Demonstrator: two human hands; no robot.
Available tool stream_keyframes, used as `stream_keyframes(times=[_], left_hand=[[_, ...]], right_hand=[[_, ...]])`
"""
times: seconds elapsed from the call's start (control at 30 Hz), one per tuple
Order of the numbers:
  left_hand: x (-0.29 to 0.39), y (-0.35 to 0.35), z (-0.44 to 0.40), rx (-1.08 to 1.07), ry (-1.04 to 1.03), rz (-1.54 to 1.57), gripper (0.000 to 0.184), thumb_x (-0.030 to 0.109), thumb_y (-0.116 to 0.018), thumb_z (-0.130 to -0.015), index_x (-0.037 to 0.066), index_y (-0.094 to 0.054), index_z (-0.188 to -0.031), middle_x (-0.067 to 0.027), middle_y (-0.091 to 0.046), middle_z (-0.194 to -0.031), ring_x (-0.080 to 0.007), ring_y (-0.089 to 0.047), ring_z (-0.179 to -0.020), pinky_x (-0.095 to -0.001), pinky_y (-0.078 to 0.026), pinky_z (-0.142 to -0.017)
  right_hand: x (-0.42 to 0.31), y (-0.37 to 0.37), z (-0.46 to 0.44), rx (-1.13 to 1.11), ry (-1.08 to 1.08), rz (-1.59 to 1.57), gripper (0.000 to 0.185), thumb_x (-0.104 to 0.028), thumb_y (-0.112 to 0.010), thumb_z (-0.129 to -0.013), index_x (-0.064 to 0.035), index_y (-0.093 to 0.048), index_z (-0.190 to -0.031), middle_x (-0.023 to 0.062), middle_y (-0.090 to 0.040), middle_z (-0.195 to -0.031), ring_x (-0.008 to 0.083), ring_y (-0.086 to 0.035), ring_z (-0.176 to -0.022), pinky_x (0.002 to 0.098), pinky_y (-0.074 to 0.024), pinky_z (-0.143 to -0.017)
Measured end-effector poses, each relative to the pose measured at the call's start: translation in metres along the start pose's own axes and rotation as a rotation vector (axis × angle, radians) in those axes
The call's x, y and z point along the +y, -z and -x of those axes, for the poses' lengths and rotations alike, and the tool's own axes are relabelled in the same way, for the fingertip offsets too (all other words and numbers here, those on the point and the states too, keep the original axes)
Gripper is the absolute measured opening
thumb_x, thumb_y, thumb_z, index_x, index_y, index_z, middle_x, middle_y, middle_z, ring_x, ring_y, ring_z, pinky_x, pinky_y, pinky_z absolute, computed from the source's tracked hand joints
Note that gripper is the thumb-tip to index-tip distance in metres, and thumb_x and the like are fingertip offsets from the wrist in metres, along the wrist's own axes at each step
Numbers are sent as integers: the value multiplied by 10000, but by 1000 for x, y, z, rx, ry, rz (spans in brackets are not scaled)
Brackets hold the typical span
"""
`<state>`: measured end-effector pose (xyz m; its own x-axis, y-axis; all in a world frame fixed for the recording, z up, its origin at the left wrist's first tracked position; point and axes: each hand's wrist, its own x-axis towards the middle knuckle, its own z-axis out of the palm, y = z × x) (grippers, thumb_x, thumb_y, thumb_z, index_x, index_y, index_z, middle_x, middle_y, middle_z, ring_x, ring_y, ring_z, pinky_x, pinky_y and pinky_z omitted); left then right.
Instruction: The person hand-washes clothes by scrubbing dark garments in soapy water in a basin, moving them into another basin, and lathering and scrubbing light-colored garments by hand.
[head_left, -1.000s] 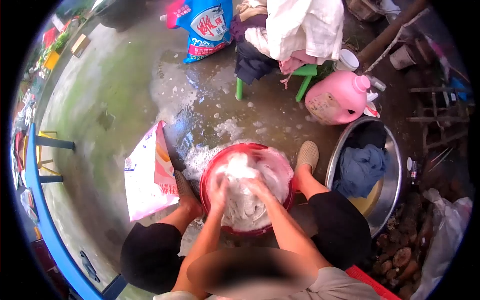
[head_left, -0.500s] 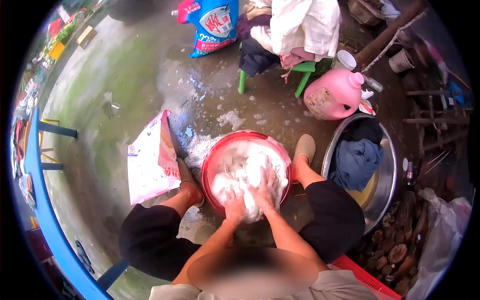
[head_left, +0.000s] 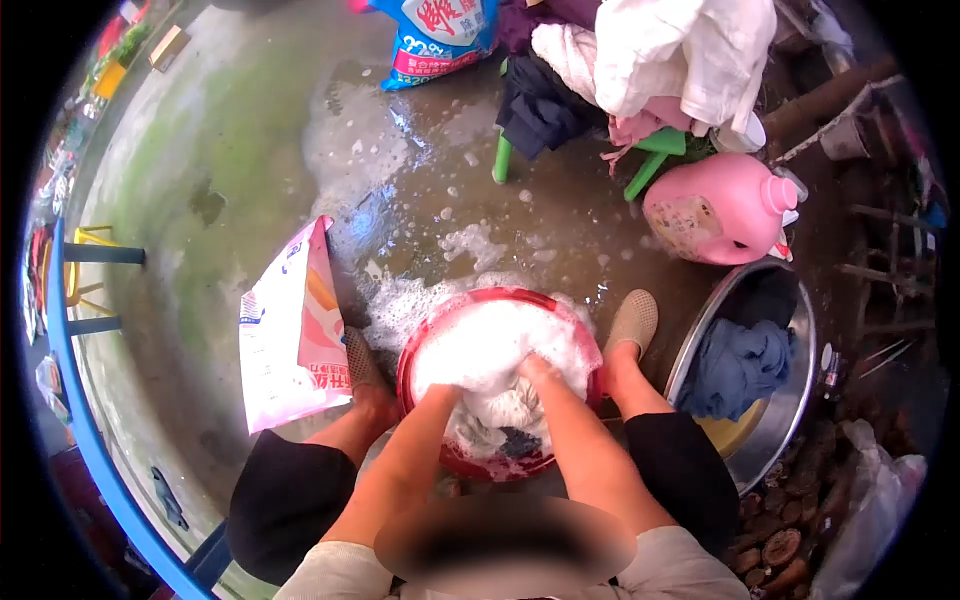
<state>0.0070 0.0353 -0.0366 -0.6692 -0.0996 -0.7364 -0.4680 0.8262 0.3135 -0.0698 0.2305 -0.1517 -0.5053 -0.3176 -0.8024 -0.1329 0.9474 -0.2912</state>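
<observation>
A red basin (head_left: pixel 404 392) full of white suds (head_left: pixel 490 335) stands on the wet ground between my feet. Pale wet cloth (head_left: pixel 505 408) shows through the foam in its near half, with a dark patch beside it. My left hand (head_left: pixel 442 394) is sunk in the suds on the left side of the basin, only the wrist area showing. Farther right, my right hand (head_left: pixel 540 370) dips into the foam beside the cloth, its fingers covered. Whether either hand grips the cloth is hidden.
A pink-white packet (head_left: pixel 295 335) is left of the basin. To the right stand a metal tub (head_left: pixel 808 350) with blue cloth (head_left: pixel 740 368) and a pink jug (head_left: pixel 715 208). Behind are a clothes-laden green stool (head_left: pixel 660 150) and a blue detergent bag (head_left: pixel 440 40). Blue rail (head_left: pixel 95 420) at left.
Both hands have gone from resting visibly on the sudsy cloth to being sunk in the foam, farther apart. More cloth shows at the near side. The view has shifted slightly.
</observation>
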Motion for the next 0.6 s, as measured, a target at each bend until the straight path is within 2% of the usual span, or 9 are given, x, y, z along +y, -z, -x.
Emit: stream_keyframes(times=[0.13, 0.2, 0.3, 0.37, 0.4, 0.47, 0.5, 0.57, 0.6], left_hand=[[4, 21, 12, 251, -54, 648, 292, 253, -529, -912, 48, -654, -1078, -73, -615, -1134, -209, -544, -1053, -354, -431, -902], [8, 33, 28, 292, -126, 1103, 298, 266, -535, -916, 37, -651, -1067, -71, -634, -1093, -199, -564, -1011, -332, -438, -880], [-14, 46, 33, 17, -11, 1458, 341, 366, -527, -900, 93, -636, -1073, -56, -627, -993, -204, -564, -978, -338, -431, -882], [30, 92, 74, 325, 38, 1164, 490, 473, -565, -865, 99, -580, -1180, -114, -545, -1203, -233, -527, -1083, -367, -421, -931], [37, 95, 77, 417, 85, 965, 561, 513, -572, -852, 105, -555, -1236, -139, -499, -1278, -249, -507, -1143, -369, -417, -953], [52, 88, 96, 359, -41, 673, 702, 580, -604, -799, 136, -495, -1332, -177, -407, -1379, -297, -415, -1275, -391, -365, -1028], [58, 87, 112, 226, 103, 430, 841, 644, -573, -779, 139, -377, -1423, -209, -275, -1488, -348, -211, -1407, -469, -175, -1138], [39, 30, 117, 378, 36, 267, 717, 590, -562, -802, 95, -521, -1319, -204, -215, -1520, -419, -138, -1411, -594, -80, -1115], [36, 9, 124, 452, 47, 152, 650, 556, -564, -808, 84, -590, -1255, -206, -228, -1513, -448, -133, -1404, -641, -77, -1094]], right_hand=[[83, -46, -53, 135, 15, -238, 391, -230, -510, -864, -18, -602, -1179, 192, -615, -1166, 307, -594, -1060, 395, -459, -924], [43, -6, 0, 225, 156, -525, 373, -190, -530, -874, -20, -582, -1202, 162, -607, -1161, 278, -588, -1044, 376, -464, -914], [-80, 95, 138, 349, 511, -772, 329, -129, -540, -906, -37, -555, -1221, 89, -593, -1129, 215, -570, -1025, 337, -480, -886], [-124, 105, 206, 398, 390, -754, 311, -121, -569, -895, -42, -569, -1197, 90, -599, -1124, 210, -573, -1040, 335, -486, -871], [-121, 85, 213, 443, 479, -495, 334, -149, -613, -849, -62, -582, -1170, 123, -611, -1077, 229, -586, -1034, 344, -482, -884], [-121, 78, 249, 292, 604, -398, 422, -180, -681, -772, -90, -576, -1170, 163, -566, -1183, 265, -555, -1114, 374, -467, -917], [-117, 73, 260, 375, 521, -392, 429, -162, -684, -749, -92, -571, -1157, 170, -552, -1185, 300, -536, -1122, 398, -456, -918], [-105, 66, 275, 527, 360, -376, 446, -127, -689, -704, -96, -562, -1131, 185, -525, -1190, 369, -498, -1140, 446, -435, -920], [-98, 65, 274, 523, 302, -436, 620, -182, -697, -701, -137, -479, -1280, 219, -367, -1368, 402, -402, -1233, 480, -362, -1007]])
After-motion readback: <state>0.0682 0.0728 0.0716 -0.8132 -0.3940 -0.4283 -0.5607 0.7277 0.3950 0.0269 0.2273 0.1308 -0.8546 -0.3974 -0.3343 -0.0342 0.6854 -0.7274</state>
